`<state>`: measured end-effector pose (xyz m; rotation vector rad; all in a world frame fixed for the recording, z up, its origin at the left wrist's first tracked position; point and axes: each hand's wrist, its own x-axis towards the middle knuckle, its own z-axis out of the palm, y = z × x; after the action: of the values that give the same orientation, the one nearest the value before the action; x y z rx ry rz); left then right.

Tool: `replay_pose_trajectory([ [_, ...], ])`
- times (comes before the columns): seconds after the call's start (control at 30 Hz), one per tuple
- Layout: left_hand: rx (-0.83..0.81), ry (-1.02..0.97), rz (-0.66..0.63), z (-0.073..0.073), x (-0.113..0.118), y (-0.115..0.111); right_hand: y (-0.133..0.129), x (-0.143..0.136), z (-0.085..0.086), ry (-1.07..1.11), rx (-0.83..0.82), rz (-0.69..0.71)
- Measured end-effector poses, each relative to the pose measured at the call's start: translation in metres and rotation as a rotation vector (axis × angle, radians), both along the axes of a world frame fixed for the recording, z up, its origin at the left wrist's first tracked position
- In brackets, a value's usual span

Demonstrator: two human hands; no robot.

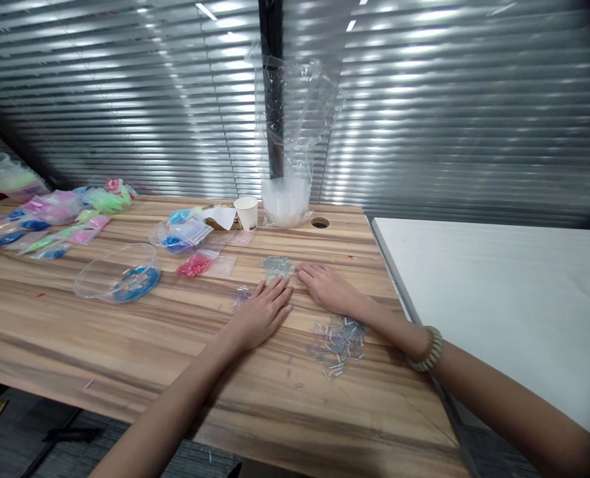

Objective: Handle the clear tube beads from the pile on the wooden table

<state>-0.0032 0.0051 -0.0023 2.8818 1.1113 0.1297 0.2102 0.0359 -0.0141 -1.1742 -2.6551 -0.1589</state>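
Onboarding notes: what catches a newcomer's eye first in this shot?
Likely the left hand and right hand near centre, by a silvery pile of small pieces. Next, a tall clear bag around translucent containers at the back of the table, then colourful packets at far left.

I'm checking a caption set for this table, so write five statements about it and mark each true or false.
1. A bracelet is on the right arm. True.
2. The white cup lies on its side. False: the cup stands upright.
3. The right hand grips that cup. False: the right hand is beside the farther silvery pile.
4. The nearer silvery pile lies below the right hand in the picture. True.
5. The left hand is palm down. True.
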Motion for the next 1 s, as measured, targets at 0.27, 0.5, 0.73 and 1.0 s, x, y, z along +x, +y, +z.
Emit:
replay_pose_trajectory([
  [0.27, 0.013, 0.004, 0.001, -0.0002, -0.0001, -0.0003, 0.0005, 0.0004, -0.0016, 0.020, -0.009, 0.000],
  [0.5, 0.020, 0.004, -0.009, -0.0016, -0.0004, 0.0008, -0.0013, -0.0008, 0.0010, 0.015, -0.007, -0.016],
  [0.73, 0.022, 0.017, -0.007, -0.0011, 0.0003, 0.0006, -0.0011, -0.0001, -0.0002, 0.027, 0.005, -0.008],
  [1.0, 0.032, 0.005, -0.019, -0.0023, -0.0005, 0.0010, -0.0003, 0.0000, -0.0017, 0.033, 0.020, -0.004],
])
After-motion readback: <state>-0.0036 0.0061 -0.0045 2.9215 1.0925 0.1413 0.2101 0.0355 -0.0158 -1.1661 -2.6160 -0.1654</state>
